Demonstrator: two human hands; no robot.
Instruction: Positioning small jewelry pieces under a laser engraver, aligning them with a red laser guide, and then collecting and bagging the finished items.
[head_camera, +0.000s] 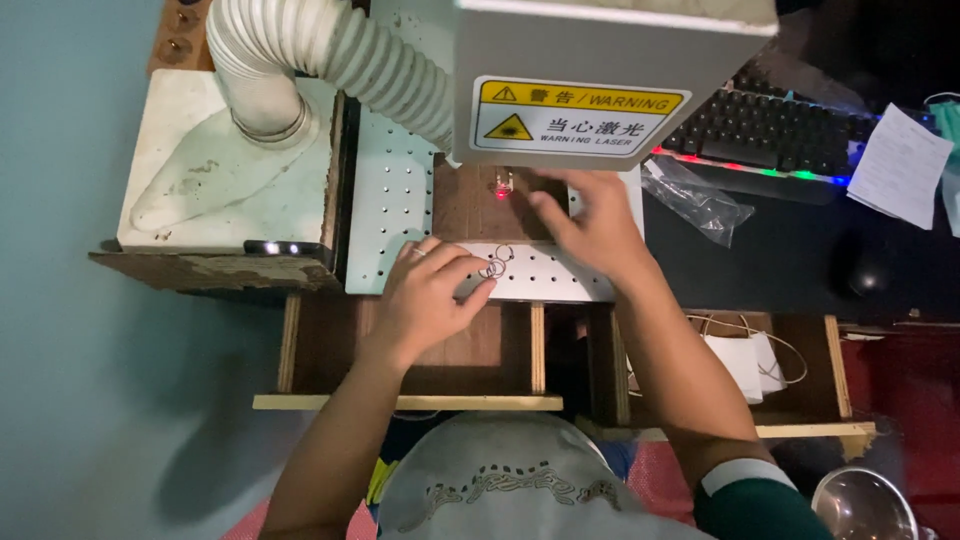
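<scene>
Dim light covers our bench, where a white perforated plate (545, 272) lies under the grey laser head (600, 70), with a ribbed white hose (330, 45) curving off to the left and a keyboard (770, 130) glowing at the right. Our left hand (430, 300) rests on the plate's near edge, fingers curled together beside a small cluster of wire rings (495, 262); whether it actually pinches them we cannot tell. Our right hand (595, 225) is spread open and holds nothing, its fingertips reaching toward a tiny piece (503, 182) on the brown wooden block (470, 200), where a red dot glows. We judge the chief risk to be that hand lying so close to the beam spot: if the laser fired, our fingers could be burned. A clumsy nudge could also shift the piece off the mark, and the loose rings could slide from the plate into the open wooden drawer (480, 350) below.
</scene>
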